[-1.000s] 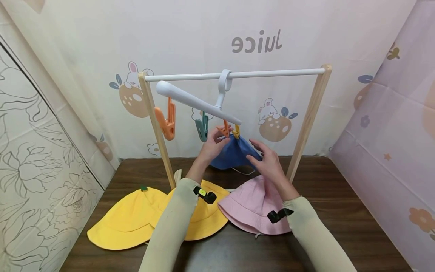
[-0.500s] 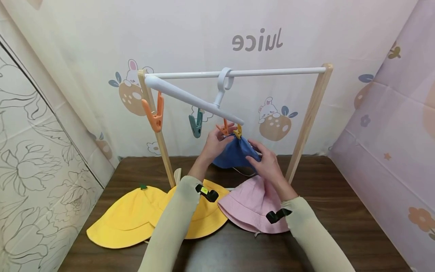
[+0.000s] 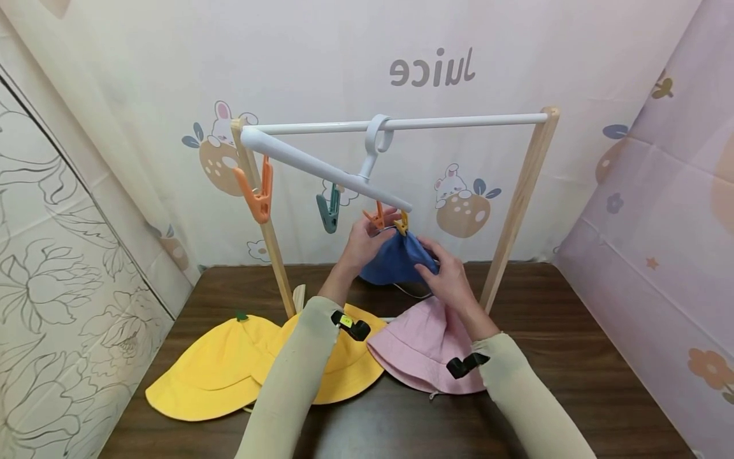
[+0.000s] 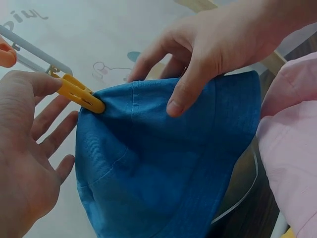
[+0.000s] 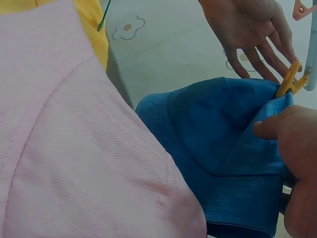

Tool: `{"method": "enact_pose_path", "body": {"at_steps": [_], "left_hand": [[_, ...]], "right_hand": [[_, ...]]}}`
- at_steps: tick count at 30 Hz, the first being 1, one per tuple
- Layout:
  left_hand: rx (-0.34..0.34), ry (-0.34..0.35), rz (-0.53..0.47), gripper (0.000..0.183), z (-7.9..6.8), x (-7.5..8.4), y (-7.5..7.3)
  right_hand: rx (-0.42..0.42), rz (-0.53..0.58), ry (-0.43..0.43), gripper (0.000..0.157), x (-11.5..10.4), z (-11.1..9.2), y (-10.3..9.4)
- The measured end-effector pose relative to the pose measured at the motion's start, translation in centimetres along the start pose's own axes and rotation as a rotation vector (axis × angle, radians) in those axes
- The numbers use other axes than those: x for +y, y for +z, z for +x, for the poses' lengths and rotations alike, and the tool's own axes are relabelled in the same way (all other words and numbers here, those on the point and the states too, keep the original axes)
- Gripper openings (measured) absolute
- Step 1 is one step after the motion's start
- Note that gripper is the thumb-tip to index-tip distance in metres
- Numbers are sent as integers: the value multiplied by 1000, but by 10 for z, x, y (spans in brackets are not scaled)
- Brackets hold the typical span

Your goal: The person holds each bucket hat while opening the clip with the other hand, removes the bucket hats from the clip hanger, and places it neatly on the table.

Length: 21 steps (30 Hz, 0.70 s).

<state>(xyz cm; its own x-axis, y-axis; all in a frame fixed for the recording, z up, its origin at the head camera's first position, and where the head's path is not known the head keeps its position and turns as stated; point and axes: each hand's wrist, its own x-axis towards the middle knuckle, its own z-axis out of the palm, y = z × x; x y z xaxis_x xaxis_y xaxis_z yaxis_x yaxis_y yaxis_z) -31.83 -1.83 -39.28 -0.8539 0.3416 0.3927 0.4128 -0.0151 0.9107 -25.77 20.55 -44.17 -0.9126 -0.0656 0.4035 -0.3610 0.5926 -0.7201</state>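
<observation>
A blue bucket hat [image 4: 148,153] hangs by its crown from a yellow clothespin [image 4: 81,95], whose tips bite the fabric. That clothespin is at the low right end of a white hanger [image 3: 309,162]. My left hand [image 3: 362,245] is beside the clothespin; its thumb reaches onto the handle, while the other fingers stretch out straight beside the crown. With my right hand [image 3: 450,275] I hold the hat's side between the thumb outside and fingers behind, which are partly hidden. A small orange clothespin [image 3: 376,218] hangs just above my left fingers.
The hanger hooks over the white bar [image 3: 459,121] of a wooden rack [image 3: 518,204]. A large orange clothespin [image 3: 258,194] and a teal one [image 3: 329,210] hang to the left. A pink hat [image 3: 421,344] and two yellow hats [image 3: 206,366] lie on the dark table [image 3: 585,382].
The hanger has swung, its left end coming left and slightly up, with the clothespins following. The blue hat and my left hand have shifted slightly right.
</observation>
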Motion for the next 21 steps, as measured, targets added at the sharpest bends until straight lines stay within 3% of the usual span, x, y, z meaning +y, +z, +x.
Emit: {"method": "enact_pose_path", "body": {"at_steps": [11, 21], "left_hand": [[24, -100, 12, 48, 2, 1, 3], [11, -78, -18, 46, 2, -5, 2]], "right_hand": [[35, -14, -21, 56, 2, -3, 8], [37, -15, -36, 55, 4, -5, 13]]}}
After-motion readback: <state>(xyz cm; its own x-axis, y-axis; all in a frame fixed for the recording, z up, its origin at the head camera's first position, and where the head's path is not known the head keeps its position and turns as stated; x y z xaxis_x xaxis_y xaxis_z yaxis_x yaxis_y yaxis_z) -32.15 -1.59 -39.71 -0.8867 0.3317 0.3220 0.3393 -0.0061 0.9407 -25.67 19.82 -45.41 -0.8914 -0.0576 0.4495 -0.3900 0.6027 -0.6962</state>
